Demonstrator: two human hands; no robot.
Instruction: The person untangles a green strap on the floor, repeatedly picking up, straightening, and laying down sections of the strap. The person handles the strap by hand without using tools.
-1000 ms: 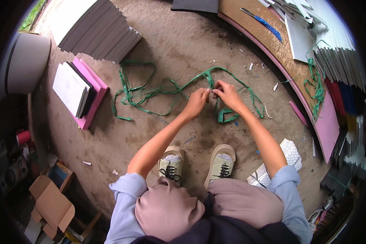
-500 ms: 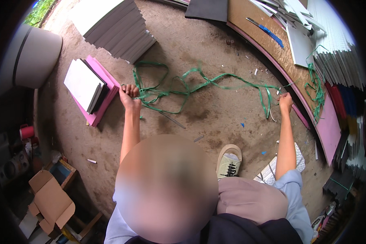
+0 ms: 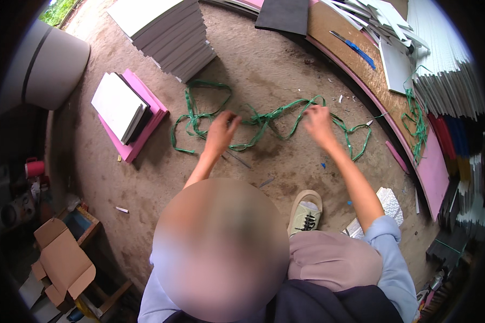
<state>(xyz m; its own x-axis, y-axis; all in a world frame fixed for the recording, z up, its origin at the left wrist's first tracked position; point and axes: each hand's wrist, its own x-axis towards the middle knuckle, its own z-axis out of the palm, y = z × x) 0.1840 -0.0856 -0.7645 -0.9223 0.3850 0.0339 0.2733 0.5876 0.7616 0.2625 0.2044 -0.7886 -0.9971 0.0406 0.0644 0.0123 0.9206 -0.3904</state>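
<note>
A tangled green plastic strap (image 3: 275,114) lies in loose loops on the dirty floor in front of me. Over the left part of the tangle is my left hand (image 3: 221,132), its thumb and fingers apart and nothing seen in them. My right hand (image 3: 319,125) is at the strap's right-hand stretch, fingertips against or just above a loop. Motion blurs those fingers, so I cannot tell whether they grip it. To the left of the hands is a small pile of pink sheets (image 3: 159,110), topped by black ones and white sheets (image 3: 118,110).
A tall stack of grey sheets (image 3: 172,43) stands beyond the strap. Along the right, a brown board (image 3: 355,70) bears a blue cutter knife (image 3: 355,49), white offcuts and more green strap (image 3: 416,126). At lower left is an opened cardboard box (image 3: 67,261). My shoe (image 3: 305,212) is close by.
Both hands have moved inward, the left rightward and the right leftward. My left hand has left the strap's left end and its fingers have spread; the right has left its far end. The strap lies slacker.
</note>
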